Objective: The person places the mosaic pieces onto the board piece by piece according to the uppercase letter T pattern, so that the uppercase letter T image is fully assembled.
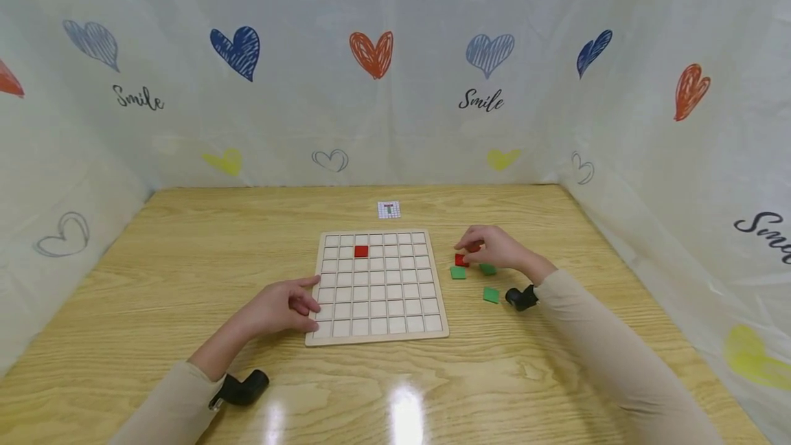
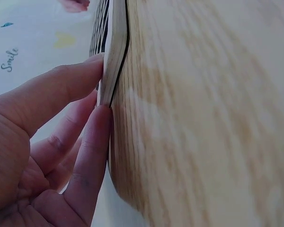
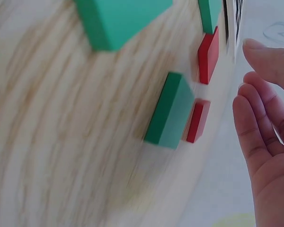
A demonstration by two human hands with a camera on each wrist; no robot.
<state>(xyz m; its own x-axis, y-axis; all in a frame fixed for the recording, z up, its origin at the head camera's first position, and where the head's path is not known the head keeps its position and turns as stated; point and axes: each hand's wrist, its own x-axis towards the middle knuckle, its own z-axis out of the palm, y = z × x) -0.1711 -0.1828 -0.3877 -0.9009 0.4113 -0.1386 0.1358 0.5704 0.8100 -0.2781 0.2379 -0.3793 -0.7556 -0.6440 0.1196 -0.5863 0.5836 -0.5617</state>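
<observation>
A pale wooden grid board point(image 1: 378, 287) lies on the table, with one red square tile point(image 1: 361, 251) in a cell near its top. My left hand point(image 1: 281, 306) touches the board's left edge with its thumb and fingertips; the left wrist view shows these against the board's side point(image 2: 114, 52). Right of the board, my right hand point(image 1: 494, 247) hovers over loose tiles. In the right wrist view its fingers point(image 3: 248, 125) are relaxed and apart from the red tiles point(image 3: 208, 57) and the green tile point(image 3: 168, 113), with nothing held.
Other green tiles point(image 1: 458, 272) lie near the board's right edge, one point(image 1: 491, 295) closer to me. Behind the board is a small card point(image 1: 388, 209) printed with a grid and a red and green T-like pattern. White curtains point(image 1: 296, 108) with hearts enclose the wooden table point(image 1: 204, 246).
</observation>
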